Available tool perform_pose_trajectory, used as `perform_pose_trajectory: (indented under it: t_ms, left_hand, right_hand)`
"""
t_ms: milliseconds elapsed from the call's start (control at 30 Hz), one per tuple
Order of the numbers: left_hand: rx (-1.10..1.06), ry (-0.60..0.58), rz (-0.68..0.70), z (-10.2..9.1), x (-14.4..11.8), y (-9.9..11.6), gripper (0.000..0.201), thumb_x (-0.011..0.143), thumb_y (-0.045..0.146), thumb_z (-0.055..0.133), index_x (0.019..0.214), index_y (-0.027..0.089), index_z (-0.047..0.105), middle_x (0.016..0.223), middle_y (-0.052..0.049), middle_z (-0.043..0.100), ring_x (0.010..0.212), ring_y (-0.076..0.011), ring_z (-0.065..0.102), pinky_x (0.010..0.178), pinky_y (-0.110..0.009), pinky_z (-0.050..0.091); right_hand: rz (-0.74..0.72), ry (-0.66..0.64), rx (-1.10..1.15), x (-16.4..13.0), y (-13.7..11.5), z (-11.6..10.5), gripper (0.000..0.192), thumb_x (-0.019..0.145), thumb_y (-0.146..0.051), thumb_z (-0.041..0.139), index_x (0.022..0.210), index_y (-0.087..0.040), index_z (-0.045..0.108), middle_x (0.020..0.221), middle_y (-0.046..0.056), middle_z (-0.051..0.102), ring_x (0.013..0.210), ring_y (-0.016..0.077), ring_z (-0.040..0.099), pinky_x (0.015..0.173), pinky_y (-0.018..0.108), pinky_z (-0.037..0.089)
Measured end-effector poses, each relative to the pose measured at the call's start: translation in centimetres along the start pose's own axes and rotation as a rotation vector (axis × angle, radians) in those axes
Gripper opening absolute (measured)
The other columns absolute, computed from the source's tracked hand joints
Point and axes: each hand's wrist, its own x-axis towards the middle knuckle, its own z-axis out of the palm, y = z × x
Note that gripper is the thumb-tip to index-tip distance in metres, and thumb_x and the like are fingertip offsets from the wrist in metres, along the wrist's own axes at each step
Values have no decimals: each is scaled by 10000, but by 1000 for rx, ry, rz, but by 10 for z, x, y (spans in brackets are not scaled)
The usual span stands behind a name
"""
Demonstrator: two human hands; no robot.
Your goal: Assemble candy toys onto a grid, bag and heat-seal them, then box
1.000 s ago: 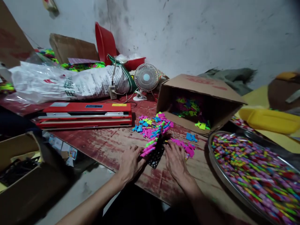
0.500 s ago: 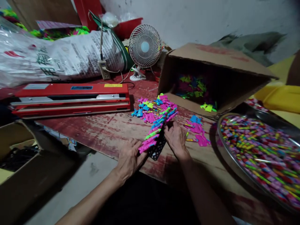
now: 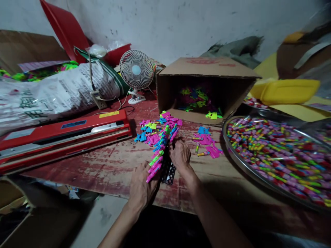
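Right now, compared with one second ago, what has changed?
The right hand has moved forward along the black perforated tray, more curled and now apart from the loose pink pieces; I cannot tell if it released anything. The left hand stayed beside the near end of the colourful row of pieces; the white fan and open carton stayed put.

Worn red tabletop: bears red machine, sack, fan, cardboard box, metal tray
Middle: holds black perforated plate, coloured plastic pieces
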Motion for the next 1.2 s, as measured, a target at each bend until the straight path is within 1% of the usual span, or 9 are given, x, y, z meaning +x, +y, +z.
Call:
perform_pose_trajectory:
  t_ms: [133,233,400,500,600,767,900,1000,1200]
  left_hand:
    - [-69,49,20,2,-2,-1,273,867,249,543,1109,209,664,1013,-103,681,913,-273,628,796,-428,507]
    - [-60,73,14,1,-4,1,288,888,245,514,1136,219,657,1034,-105,670,913,-265,623,807,-432,503]
    - [-8,27,-13,1,-5,4,269,896,222,489,1085,227,680,959,-89,667,894,-248,612,773,-391,500]
    - [-36,36,-7,1,-5,3,294,897,201,465,1105,239,669,970,-86,659,899,-237,608,790,-394,498]
    - [-53,56,-25,0,-5,3,291,893,202,449,1084,211,668,959,-99,650,878,-240,605,799,-415,497]
    - [-55,-41,-67,-4,-4,6,264,901,233,457,1068,186,656,949,-96,646,913,-248,599,837,-416,479]
    - [-50,-76,-66,-6,-4,9,261,912,239,434,1037,166,651,975,-104,648,942,-242,590,855,-396,461]
    - [-52,-71,-46,-8,-4,10,249,911,246,440,1024,177,651,954,-94,645,921,-237,586,836,-381,452]
    - [-70,-8,-9,-6,-5,9,279,904,226,423,1074,166,636,976,-106,644,899,-260,578,800,-399,451]
  right_hand:
    - [-16,24,25,0,3,4,264,939,-322,439,890,-188,661,890,69,685,804,183,606,695,285,355]
    - [-36,25,11,-2,4,6,249,927,-285,445,867,-171,659,871,84,677,776,190,595,689,294,348]
    - [-88,39,-6,-3,5,7,177,863,-209,509,781,-154,656,796,95,670,728,188,577,708,298,346]
    - [-83,63,0,-4,4,5,209,893,-246,490,817,-164,666,817,86,684,755,194,586,718,302,344]
    - [-69,55,-5,-5,2,2,248,914,-265,458,855,-160,674,868,100,693,805,213,595,732,311,348]
    - [-84,-13,-18,-7,0,0,232,891,-217,465,893,-129,680,884,132,687,843,230,599,810,334,347]
    - [-30,-15,-11,-6,0,-1,287,926,-289,443,872,-141,683,868,124,693,787,223,597,746,330,348]
    - [-4,0,-17,-6,1,-2,331,940,-346,431,845,-158,687,842,117,694,754,222,592,702,327,343]
    - [-71,28,-41,-7,1,2,285,910,-273,470,808,-127,693,809,136,695,765,216,604,783,328,351]
